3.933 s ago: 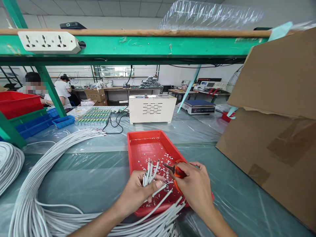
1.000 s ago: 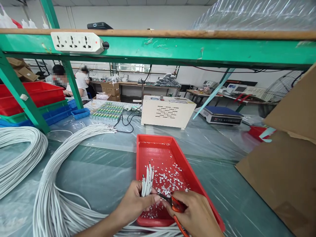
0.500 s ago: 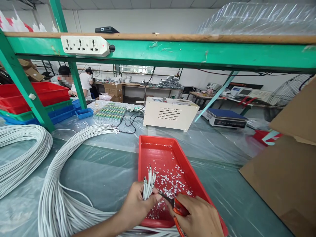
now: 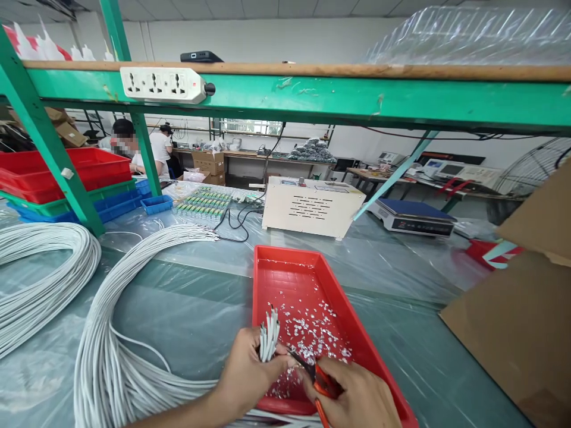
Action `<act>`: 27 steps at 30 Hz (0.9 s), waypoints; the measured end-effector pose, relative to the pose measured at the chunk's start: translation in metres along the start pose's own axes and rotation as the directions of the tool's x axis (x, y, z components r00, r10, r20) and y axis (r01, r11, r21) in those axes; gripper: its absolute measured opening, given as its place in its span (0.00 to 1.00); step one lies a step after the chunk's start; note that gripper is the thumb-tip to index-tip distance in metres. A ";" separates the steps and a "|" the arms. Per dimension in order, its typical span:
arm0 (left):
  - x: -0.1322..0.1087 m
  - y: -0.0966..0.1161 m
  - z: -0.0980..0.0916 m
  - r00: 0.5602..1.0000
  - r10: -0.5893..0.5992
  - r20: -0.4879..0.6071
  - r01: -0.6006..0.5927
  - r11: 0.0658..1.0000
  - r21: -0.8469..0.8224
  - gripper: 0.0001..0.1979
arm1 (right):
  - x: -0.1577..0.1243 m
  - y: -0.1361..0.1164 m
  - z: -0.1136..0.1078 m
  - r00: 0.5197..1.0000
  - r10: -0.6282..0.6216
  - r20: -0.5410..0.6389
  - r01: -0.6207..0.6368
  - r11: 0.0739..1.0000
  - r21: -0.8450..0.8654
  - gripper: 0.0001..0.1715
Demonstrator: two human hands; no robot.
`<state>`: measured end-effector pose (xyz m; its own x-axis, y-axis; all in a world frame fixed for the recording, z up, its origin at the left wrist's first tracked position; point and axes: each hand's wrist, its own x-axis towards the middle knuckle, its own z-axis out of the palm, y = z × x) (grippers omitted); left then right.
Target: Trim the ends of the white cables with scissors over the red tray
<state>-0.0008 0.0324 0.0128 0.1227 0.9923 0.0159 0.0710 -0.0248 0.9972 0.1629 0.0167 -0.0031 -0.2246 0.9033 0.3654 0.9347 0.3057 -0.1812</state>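
Note:
My left hand point(image 4: 247, 371) is closed round a bunch of white cables point(image 4: 269, 336), their dark-tipped ends pointing up over the red tray point(image 4: 379, 371). In my right hand point(image 4: 357, 392) is a pair of cutters with orange handles point(image 4: 325, 383). The dark jaws of the cutters reach to my left thumb, and whether they grip a cable end is hidden. Small silvery scraps point(image 4: 307, 333) lie scattered across the tray's floor. A long bundle of white cables point(image 4: 100, 333) curves over the table on the left and runs beneath my left forearm.
Another white cable coil point(image 4: 49, 279) lies at far left. Behind the tray stand a cream machine point(image 4: 312, 208) and a scale point(image 4: 410, 217). Cardboard point(image 4: 499, 333) borders the right side. A green shelf beam point(image 4: 334, 98) crosses above. Two people sit in the background.
The view has shifted slightly, so everything sits a little further right. Both hands keep nearly the same pose, with the cables and the cutters still held.

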 end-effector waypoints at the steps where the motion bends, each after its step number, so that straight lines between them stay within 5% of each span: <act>1: -0.002 0.000 0.001 0.998 0.053 -0.028 -0.051 0.997 0.050 0.05 | 0.000 -0.002 0.000 1.000 0.016 0.015 -0.016 1.000 0.005 0.22; 5: -0.006 0.000 0.001 0.981 0.181 -0.064 -0.164 0.964 0.212 0.06 | -0.002 -0.009 -0.001 0.997 0.066 0.035 -0.067 0.997 0.024 0.23; 13: -0.001 0.002 -0.001 0.994 0.102 -0.049 -0.094 0.985 0.144 0.05 | 0.003 -0.006 -0.004 0.980 0.158 0.118 -0.185 0.944 0.273 0.18; 19: -0.005 0.001 0.002 0.978 0.201 -0.049 -0.186 0.959 0.214 0.06 | 0.010 -0.010 -0.004 0.971 0.198 0.137 -0.232 0.620 0.749 0.11; 23: -0.007 -0.001 0.003 0.967 0.243 -0.075 -0.216 0.939 0.266 0.07 | 0.011 -0.019 0.000 0.939 0.324 0.111 -0.263 0.475 0.840 0.09; 27: -0.009 -0.002 0.004 0.954 0.291 -0.077 -0.254 0.915 0.312 0.08 | 0.009 -0.026 0.003 0.907 0.419 0.051 -0.246 0.425 0.871 0.08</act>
<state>0.0016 0.0235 0.0103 0.0617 0.9484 0.3110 0.3430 -0.3127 0.8858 0.1360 0.0179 0.0024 0.1739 0.9624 0.2086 0.2126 0.1702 -0.9622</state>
